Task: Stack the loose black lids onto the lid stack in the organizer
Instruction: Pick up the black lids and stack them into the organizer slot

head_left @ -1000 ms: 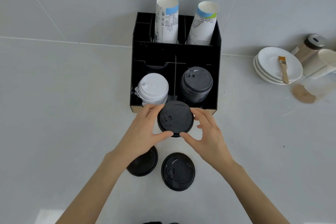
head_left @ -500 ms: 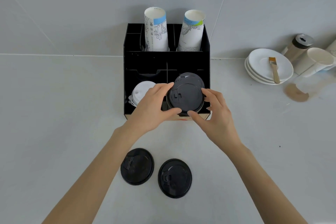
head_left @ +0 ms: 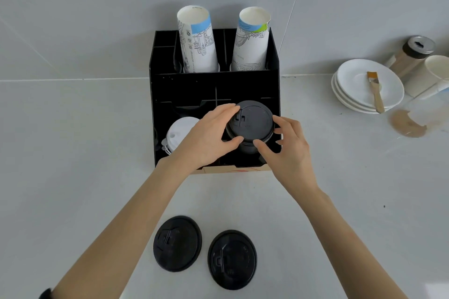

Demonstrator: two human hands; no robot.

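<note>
Black organizer (head_left: 213, 85) stands on the grey counter (head_left: 73, 153); its front edge is partly hidden by both wrists. White lid stack (head_left: 179, 132), front-left compartment, half covered by the left hand (head_left: 209, 136). Black lid stack (head_left: 250, 126), front-right compartment: lower lids barely distinguishable. Left hand and right hand (head_left: 289, 150) both grip the top lid's rim with thumb and fingertips. Two loose black lids (head_left: 177, 243) (head_left: 232, 259) lie flat near the bottom, just apart.
</note>
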